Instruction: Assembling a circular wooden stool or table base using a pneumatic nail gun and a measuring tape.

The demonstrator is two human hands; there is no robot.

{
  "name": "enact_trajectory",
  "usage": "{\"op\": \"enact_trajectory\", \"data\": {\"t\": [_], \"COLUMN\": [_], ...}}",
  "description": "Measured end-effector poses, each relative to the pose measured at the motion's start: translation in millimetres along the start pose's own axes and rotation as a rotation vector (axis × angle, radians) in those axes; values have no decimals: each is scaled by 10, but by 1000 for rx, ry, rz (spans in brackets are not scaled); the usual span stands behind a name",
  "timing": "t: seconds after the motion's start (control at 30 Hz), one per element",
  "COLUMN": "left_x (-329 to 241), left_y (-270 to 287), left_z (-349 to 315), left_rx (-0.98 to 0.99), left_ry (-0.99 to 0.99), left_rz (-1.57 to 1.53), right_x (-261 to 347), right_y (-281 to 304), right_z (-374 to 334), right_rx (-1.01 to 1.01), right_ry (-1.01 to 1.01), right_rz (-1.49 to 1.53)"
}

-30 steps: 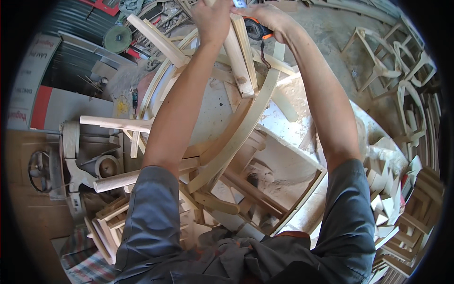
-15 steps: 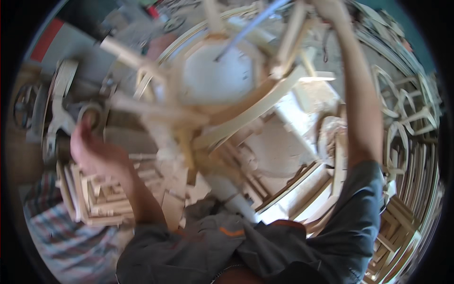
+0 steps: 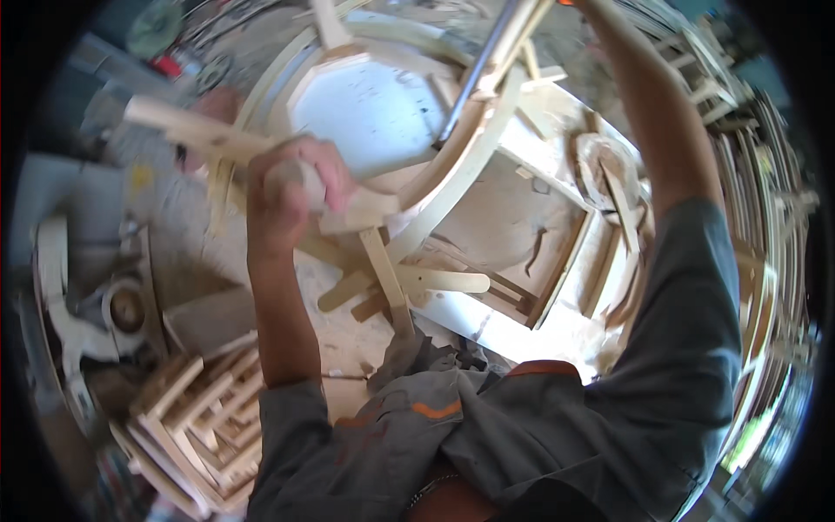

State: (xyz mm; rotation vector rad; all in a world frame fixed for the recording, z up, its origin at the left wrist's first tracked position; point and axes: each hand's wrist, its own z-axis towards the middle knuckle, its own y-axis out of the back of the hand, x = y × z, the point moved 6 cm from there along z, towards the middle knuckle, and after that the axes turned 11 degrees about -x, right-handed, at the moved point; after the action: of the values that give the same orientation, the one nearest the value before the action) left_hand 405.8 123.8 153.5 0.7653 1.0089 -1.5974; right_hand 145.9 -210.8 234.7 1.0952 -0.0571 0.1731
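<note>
An unfinished round wooden chair frame (image 3: 470, 187) with legs sticking up fills the upper middle, around a pale seat panel (image 3: 370, 113). My left hand (image 3: 296, 191) is closed in a fist around one pale wooden leg (image 3: 361, 215) of that frame; the grip is a little blurred. Another leg (image 3: 196, 126) juts out to the left beyond the fist. My right arm (image 3: 665, 104) stretches up past the top edge, so its hand is out of sight. A long dark bluish-grey rod (image 3: 477, 76) slants down from the top to the rim of the seat.
Wooden frame parts (image 3: 204, 422) are stacked at lower left. A curved wooden piece (image 3: 65, 304) lies at far left. Right of the chair frame is a dusty wooden board (image 3: 513, 217), with a plastic-wrapped roundish bundle (image 3: 600, 165) beside it. Long strips (image 3: 774, 183) line the right side.
My left hand was open and apart at the left; now it has come right and closed on the leg. The view has shifted, and my right hand has passed out of the top edge.
</note>
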Motion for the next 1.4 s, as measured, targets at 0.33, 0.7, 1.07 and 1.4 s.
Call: {"op": "enact_trajectory", "data": {"t": [0.33,0.7,1.07,1.4], "left_x": [-62,-118,73,157], "left_y": [39,125,207,228], "left_z": [-148,-235,-210,-288], "left_rx": [-180,-201,19,-3], "left_ry": [6,-32,166,-19], "left_rz": [44,69,19,-173], "right_x": [-53,79,-60,129], "right_y": [-196,-249,-302,-183], "right_z": [76,105,177,7], "right_rx": [-62,55,32,68], "right_ry": [-134,-127,-145,-128], "right_rz": [-50,-68,-29,93]}}
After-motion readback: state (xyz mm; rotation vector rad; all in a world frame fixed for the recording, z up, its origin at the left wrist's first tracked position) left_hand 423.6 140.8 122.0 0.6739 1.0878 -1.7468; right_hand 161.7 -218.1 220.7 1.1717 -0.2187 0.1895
